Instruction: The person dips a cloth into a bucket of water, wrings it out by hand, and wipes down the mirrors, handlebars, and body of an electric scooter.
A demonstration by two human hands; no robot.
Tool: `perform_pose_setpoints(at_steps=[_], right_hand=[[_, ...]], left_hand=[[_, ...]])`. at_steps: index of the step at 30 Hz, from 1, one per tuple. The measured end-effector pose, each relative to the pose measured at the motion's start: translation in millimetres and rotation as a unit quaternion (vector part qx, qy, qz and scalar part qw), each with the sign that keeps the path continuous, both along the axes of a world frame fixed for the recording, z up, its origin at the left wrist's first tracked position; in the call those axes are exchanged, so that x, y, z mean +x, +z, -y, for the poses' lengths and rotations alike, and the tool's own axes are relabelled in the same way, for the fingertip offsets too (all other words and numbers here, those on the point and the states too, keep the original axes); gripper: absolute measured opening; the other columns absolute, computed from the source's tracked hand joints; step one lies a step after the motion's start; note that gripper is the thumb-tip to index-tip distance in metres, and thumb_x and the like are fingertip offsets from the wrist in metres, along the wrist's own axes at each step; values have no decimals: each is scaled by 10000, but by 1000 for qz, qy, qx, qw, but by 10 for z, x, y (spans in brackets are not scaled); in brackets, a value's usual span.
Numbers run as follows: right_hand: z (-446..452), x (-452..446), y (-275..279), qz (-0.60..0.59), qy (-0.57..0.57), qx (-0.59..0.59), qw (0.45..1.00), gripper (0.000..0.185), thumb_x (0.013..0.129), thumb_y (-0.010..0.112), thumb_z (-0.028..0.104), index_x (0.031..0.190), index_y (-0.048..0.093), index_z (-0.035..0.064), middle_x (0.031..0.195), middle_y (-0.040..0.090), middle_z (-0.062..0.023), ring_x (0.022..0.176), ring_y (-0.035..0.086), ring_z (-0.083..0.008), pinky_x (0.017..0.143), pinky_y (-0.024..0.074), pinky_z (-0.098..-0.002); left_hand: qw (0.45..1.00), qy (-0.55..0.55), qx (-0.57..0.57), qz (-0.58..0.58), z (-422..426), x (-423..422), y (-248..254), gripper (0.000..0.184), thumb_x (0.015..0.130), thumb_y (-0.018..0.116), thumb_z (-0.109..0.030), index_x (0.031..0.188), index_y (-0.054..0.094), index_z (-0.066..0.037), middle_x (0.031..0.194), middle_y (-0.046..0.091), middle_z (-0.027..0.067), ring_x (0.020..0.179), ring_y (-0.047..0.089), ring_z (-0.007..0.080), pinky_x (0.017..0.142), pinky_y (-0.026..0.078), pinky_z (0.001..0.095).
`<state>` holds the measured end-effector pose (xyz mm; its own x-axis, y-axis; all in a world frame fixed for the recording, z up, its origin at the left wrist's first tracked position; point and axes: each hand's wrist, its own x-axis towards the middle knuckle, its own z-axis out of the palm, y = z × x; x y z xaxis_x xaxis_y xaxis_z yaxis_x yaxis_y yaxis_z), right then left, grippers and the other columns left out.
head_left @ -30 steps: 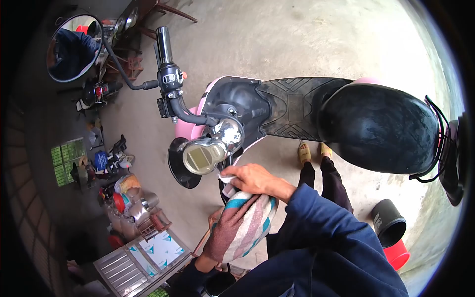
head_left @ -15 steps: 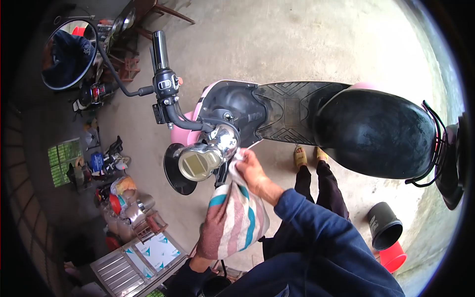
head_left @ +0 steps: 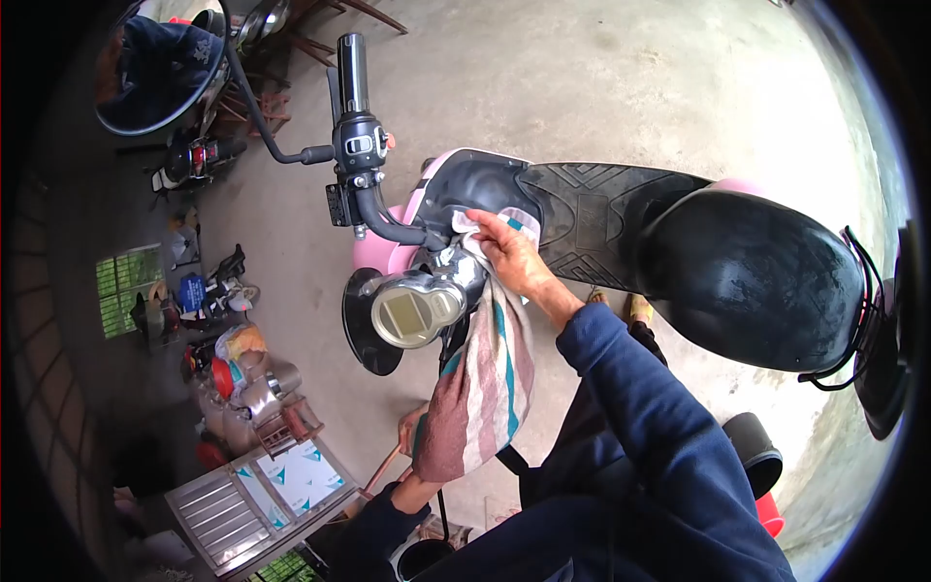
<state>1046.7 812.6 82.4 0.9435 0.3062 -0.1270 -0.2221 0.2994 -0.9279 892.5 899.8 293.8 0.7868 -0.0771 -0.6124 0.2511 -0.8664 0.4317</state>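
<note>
A soft woven cloth point(head_left: 485, 388) with broad stripes of dusty brown, cream and teal runs lengthwise between the person's two hands, just beside the chrome and champagne-coloured front of a black and pink scooter point(head_left: 621, 228). Its lower end is bunched and rounded; its upper part narrows into long folds and reaches the matte black plastic panel point(head_left: 475, 184) inside the front shield.

The right hand point(head_left: 511, 260) is pressed together around the upper part of the cloth, its fingers bent and the index finger straighter than the rest. A crumpled white bit of fabric sticks out by the fingertips, and a teal-edged flap spreads behind the knuckles. The left hand point(head_left: 415, 492) shows little more than its wrist, going in under the lower end of the cloth (how its fingers lie beneath the fabric, I cannot tell).

Near the right hand sits a smooth, mirror-bright chrome housing point(head_left: 460, 268), joined to a rounded champagne-coloured instrument pod point(head_left: 419, 312) with a squarish grey display. Above it, a glossy black cylindrical handlebar grip point(head_left: 353, 73) points away from the person. Behind the panel lies a flat black rubber footboard point(head_left: 593, 223), ridged in chevrons, leading to a plump, shiny black seat point(head_left: 752, 276). The floor point(head_left: 669, 107) is pale, stained concrete.
</note>
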Motion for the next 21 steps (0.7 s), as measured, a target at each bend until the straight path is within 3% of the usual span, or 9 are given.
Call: perform_pose_setpoints(at_steps=[1, 3, 5, 6, 8, 11, 15, 18, 21], right_hand=[[-35, -18, -66, -20, -13, 72, 997, 506, 964, 452, -67, 1454, 436, 60, 1247, 612, -100, 1175, 573, -201, 1043, 421, -290], [13, -197, -8, -21, -29, 76, 996, 487, 982, 442, -43, 1458, 421, 53, 1345, 571, -125, 1257, 540, -209, 1078, 399, -302], [157, -440, -7, -69, -6, 100, 993, 514, 991, 417, -33, 1494, 343, 39, 1437, 485, -132, 1342, 465, -204, 1134, 340, -312], [177, -582, -121, -63, 4, 86, 994, 528, 981, 411, -55, 1495, 339, 41, 1438, 485, -134, 1348, 460, -207, 1133, 343, -315], [264, -829, -123, -106, 41, 87, 990, 542, 969, 406, -87, 1489, 358, 59, 1408, 509, -101, 1301, 488, -179, 1112, 356, -301], [267, -819, 62, -128, 37, 81, 988, 535, 973, 401, -89, 1483, 377, 71, 1350, 542, -65, 1213, 524, -150, 1072, 378, -279], [136, -199, 281, 13, -39, 59, 997, 507, 972, 473, -24, 1462, 416, 94, 1265, 601, -155, 1207, 569, -245, 1054, 420, -335], [21, 219, 493, 56, 65, -23, 996, 497, 965, 480, -45, 1444, 437, 81, 1234, 593, -113, 1187, 556, -204, 1032, 422, -312], [-30, 228, 268, 100, 55, -99, 988, 483, 939, 494, -40, 1409, 462, 67, 1221, 636, -170, 1185, 605, -276, 1012, 461, -364]], left_hand=[[995, 45, -89, 18, -54, -8, -83, 618, 889, 495, -60, 1478, 341, 49, 1462, 404, 191, 1316, 432, 305, 1129, 356, 332], [968, -204, 116, 88, -225, -87, -282, 701, 846, 600, -124, 1482, 349, 29, 1486, 396, 212, 1341, 413, 339, 1137, 346, 360], [999, -40, -25, -6, -64, -166, -262, 616, 895, 480, -20, 1494, 346, 32, 1519, 365, 173, 1323, 414, 313, 1152, 320, 341], [980, -186, 70, -3, -50, -193, -250, 604, 895, 481, -34, 1484, 366, 31, 1521, 369, 166, 1306, 425, 301, 1149, 317, 329], [813, -502, 287, 68, 93, -132, -146, 573, 881, 489, -66, 1438, 419, 48, 1520, 378, 181, 1286, 442, 296, 1142, 324, 325], [705, -628, 325, 51, 217, -92, -13, 551, 862, 501, -105, 1384, 476, 71, 1512, 390, 215, 1284, 451, 307, 1131, 343, 327], [713, -585, 380, 60, 127, -87, -42, 613, 825, 536, -100, 1399, 442, 94, 1491, 399, 243, 1316, 428, 340, 1105, 394, 354], [904, -336, 253, 75, 35, 84, -117, 645, 837, 540, -97, 1430, 386, 102, 1498, 372, 229, 1355, 375, 364, 1144, 347, 382], [926, -283, 240, 68, 48, 80, -117, 637, 855, 527, -98, 1440, 372, 101, 1501, 364, 224, 1368, 357, 359, 1163, 311, 378]])
